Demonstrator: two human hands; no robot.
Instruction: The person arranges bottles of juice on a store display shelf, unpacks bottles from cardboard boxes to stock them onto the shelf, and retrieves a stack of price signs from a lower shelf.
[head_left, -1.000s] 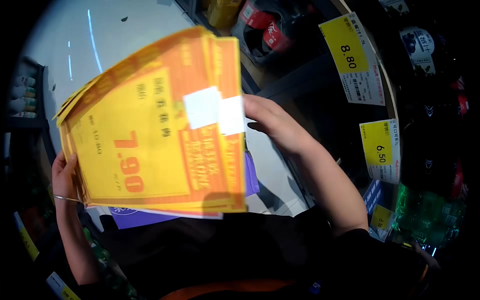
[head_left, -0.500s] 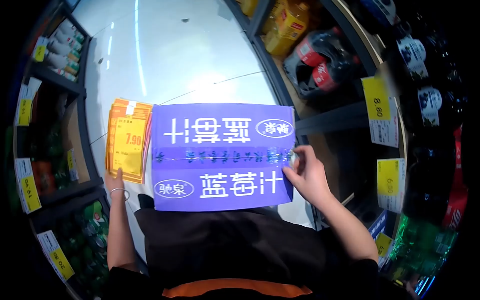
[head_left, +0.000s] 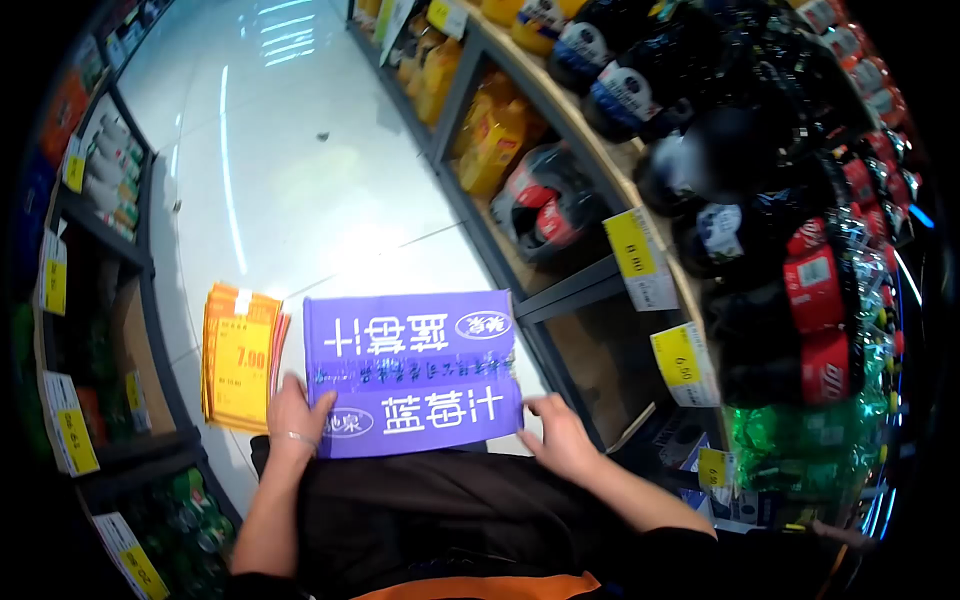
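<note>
A purple cardboard carton [head_left: 410, 375] with white blueberry-juice lettering and a strip of tape across its middle lies in front of my body. My left hand [head_left: 295, 420] is at its lower left edge, thumb over the printed face and the other fingers at the side. Beside that hand is a stack of orange-yellow price cards [head_left: 238, 355], the top one reading 7.90; the hand overlaps its lower right corner. My right hand [head_left: 560, 435] is at the carton's lower right corner, thumb and forefinger apart with their tips right at the edge.
On the right, a wooden shelf [head_left: 590, 140] bears dark bottles and cola bottles [head_left: 820, 285], with yellow price tags [head_left: 640, 255] along its edge. Cola packs [head_left: 545, 205] sit below. Another shelf unit [head_left: 150, 330] lines the left. A pale tiled floor [head_left: 290, 190] runs between.
My left hand has moved from the price cards to the carton's left edge. My right hand has shifted from the tape end to the lower right corner. The view has swung right.
</note>
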